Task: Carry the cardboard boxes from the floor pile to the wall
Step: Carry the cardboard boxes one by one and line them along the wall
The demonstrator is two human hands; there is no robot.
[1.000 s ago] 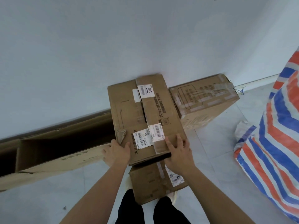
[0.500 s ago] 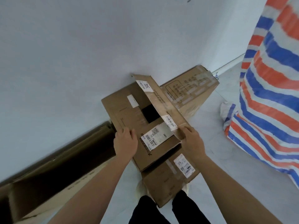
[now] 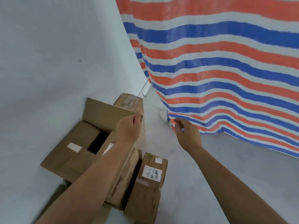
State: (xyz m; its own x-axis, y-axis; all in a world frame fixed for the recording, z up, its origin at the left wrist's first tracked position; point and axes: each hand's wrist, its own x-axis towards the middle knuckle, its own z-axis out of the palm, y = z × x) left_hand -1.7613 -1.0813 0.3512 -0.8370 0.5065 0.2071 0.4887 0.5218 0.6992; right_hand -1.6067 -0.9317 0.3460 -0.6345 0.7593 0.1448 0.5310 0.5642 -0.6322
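A large cardboard box [image 3: 71, 152] lies against the white wall [image 3: 48, 62], its top partly open and one flap [image 3: 105, 113] standing up. A smaller labelled box [image 3: 150, 177] sits on the floor beside it, nearer me. A third box [image 3: 129, 101] stands farther along the wall. My left hand [image 3: 129, 128] hovers over the large box at the raised flap's corner, fingers loosely curled; I cannot tell if it touches the flap. My right hand [image 3: 187, 133] is in the air to the right of the boxes, fingers relaxed, holding nothing.
A big red, blue and white striped tarp [image 3: 218, 70] hangs or bulges at the right, close to the boxes. Between it and the wall runs a narrow strip of grey floor [image 3: 226, 175]. A dark box edge shows at the lower left.
Both hands have come off the large box, the right swinging out to the right. The flap now stands upright. My view has turned right toward the tarp.
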